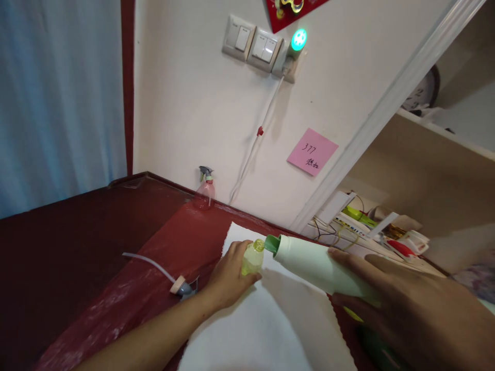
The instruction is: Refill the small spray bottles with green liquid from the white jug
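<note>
My left hand point(232, 273) is wrapped round a small translucent yellow bottle point(252, 260) whose neck has no cap on it. My right hand point(402, 299) grips a pale green bottle point(313, 263), tilted so that its darker green mouth point(272, 243) meets or nearly meets the yellow bottle's neck. Whether liquid is flowing I cannot tell. Both bottles are over a white cloth point(266, 319). Left of my left wrist lies a detached spray head point(183, 286), grey with a pale collar and a long clear tube.
A pink spray bottle point(204, 193) stands against the wall on the dark red tabletop point(77, 247). A white cord point(251, 149) hangs from a lit plug point(298, 39). Shelves with clutter point(371, 221) lie to the right, a blue curtain point(58, 103) to the left.
</note>
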Action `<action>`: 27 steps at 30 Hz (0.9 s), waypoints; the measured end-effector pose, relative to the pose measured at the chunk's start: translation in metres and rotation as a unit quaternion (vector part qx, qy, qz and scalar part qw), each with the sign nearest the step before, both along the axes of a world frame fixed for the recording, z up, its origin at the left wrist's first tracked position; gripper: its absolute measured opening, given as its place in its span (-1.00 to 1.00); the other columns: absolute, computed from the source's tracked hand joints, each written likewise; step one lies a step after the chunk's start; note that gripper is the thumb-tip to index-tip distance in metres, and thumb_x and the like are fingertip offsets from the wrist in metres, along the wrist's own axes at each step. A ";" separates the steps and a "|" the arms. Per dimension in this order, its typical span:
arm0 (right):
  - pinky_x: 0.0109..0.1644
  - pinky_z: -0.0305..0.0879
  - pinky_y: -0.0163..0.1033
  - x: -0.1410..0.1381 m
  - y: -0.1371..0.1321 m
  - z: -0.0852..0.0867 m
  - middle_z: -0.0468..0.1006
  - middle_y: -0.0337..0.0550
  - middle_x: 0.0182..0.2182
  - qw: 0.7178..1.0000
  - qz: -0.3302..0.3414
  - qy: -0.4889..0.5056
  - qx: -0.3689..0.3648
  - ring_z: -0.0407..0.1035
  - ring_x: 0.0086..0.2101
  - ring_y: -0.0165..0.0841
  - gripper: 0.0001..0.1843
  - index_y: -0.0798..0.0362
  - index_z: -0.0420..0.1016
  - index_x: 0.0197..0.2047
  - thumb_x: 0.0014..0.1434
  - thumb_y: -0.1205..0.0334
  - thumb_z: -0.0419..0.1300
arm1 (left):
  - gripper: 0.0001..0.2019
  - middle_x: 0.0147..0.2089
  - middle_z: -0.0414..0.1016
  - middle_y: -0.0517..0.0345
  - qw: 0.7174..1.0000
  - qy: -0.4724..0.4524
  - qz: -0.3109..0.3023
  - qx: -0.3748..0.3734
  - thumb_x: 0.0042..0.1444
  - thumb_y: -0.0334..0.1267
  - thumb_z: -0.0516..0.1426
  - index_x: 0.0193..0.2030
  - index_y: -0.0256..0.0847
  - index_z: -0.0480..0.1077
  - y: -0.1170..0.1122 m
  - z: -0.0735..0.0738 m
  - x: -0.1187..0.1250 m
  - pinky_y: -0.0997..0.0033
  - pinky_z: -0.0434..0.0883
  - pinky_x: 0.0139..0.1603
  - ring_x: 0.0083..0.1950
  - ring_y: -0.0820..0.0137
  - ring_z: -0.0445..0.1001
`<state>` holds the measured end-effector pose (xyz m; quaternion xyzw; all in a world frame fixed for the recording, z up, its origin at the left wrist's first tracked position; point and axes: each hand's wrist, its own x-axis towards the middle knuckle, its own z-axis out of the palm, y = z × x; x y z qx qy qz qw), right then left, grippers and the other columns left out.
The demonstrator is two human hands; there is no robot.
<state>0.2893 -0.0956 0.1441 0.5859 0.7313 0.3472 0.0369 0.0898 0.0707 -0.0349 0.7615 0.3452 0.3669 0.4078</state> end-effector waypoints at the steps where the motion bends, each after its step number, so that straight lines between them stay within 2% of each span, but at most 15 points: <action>1: -0.69 0.36 -0.11 0.000 0.000 0.000 0.68 -0.13 -0.17 1.000 0.006 -0.002 -0.005 0.54 -0.53 -0.16 -0.64 -0.18 0.43 0.01 0.32 -0.03 -0.10 | -0.36 0.26 0.29 -0.03 1.000 0.000 -0.001 0.000 0.06 -0.22 0.25 0.29 -0.09 0.21 0.000 0.000 0.000 0.10 0.28 0.25 0.23 0.11 0.34; 5: -0.69 0.35 -0.11 0.001 0.000 0.000 0.68 -0.12 -0.13 1.000 0.016 -0.005 -0.012 0.52 -0.57 -0.18 -0.60 -0.18 0.40 0.11 0.31 -0.02 -0.07 | -0.37 0.26 0.30 -0.04 1.000 -0.003 -0.003 0.002 0.06 -0.23 0.25 0.29 -0.11 0.21 -0.001 0.000 -0.001 0.10 0.27 0.26 0.23 0.11 0.33; 11: -0.70 0.30 -0.09 0.002 0.000 -0.003 0.67 -0.14 -0.17 1.000 0.001 0.010 -0.008 0.46 -0.63 -0.22 -0.63 -0.19 0.46 0.02 0.31 0.00 -0.07 | -0.35 0.26 0.29 -0.07 1.000 -0.006 -0.003 -0.002 0.06 -0.23 0.25 0.30 -0.14 0.20 0.000 0.000 0.000 0.07 0.26 0.27 0.23 0.11 0.33; 14: -0.73 0.25 -0.13 0.003 0.001 -0.003 0.67 -0.14 -0.23 0.999 0.031 0.007 0.002 0.42 -0.67 -0.25 -0.68 -0.17 0.46 -0.02 0.29 -0.02 -0.01 | -0.34 0.26 0.29 -0.07 1.000 -0.005 -0.001 -0.002 0.04 -0.24 0.25 0.30 -0.13 0.20 0.001 -0.001 0.001 0.06 0.26 0.26 0.22 0.10 0.33; 16: -0.74 0.22 -0.16 0.004 0.002 -0.002 0.68 -0.13 -0.25 0.998 0.055 0.002 0.014 0.38 -0.69 -0.28 -0.66 -0.15 0.45 0.02 0.28 -0.04 0.03 | -0.34 0.26 0.29 -0.06 1.000 -0.006 0.000 -0.003 0.04 -0.24 0.25 0.30 -0.13 0.20 0.001 -0.001 0.001 0.06 0.26 0.26 0.22 0.09 0.33; 21: -0.73 0.14 -0.16 0.005 0.004 -0.003 0.67 -0.08 -0.26 0.997 0.067 0.034 0.016 0.36 -0.71 -0.30 -0.68 -0.15 0.49 -0.05 0.26 -0.08 0.06 | -0.36 0.25 0.30 -0.05 1.000 -0.010 -0.001 -0.002 0.04 -0.22 0.24 0.29 -0.12 0.22 0.000 -0.001 0.000 0.08 0.27 0.24 0.22 0.09 0.34; 27: -0.71 0.11 -0.15 0.007 0.005 -0.005 0.67 -0.07 -0.27 0.996 0.075 0.052 0.018 0.35 -0.71 -0.29 -0.58 -0.18 0.47 0.10 0.22 -0.08 0.10 | -0.36 0.24 0.31 -0.02 1.000 -0.015 0.000 -0.002 0.04 -0.22 0.25 0.28 -0.09 0.22 0.001 -0.003 0.001 0.10 0.28 0.21 0.21 0.10 0.35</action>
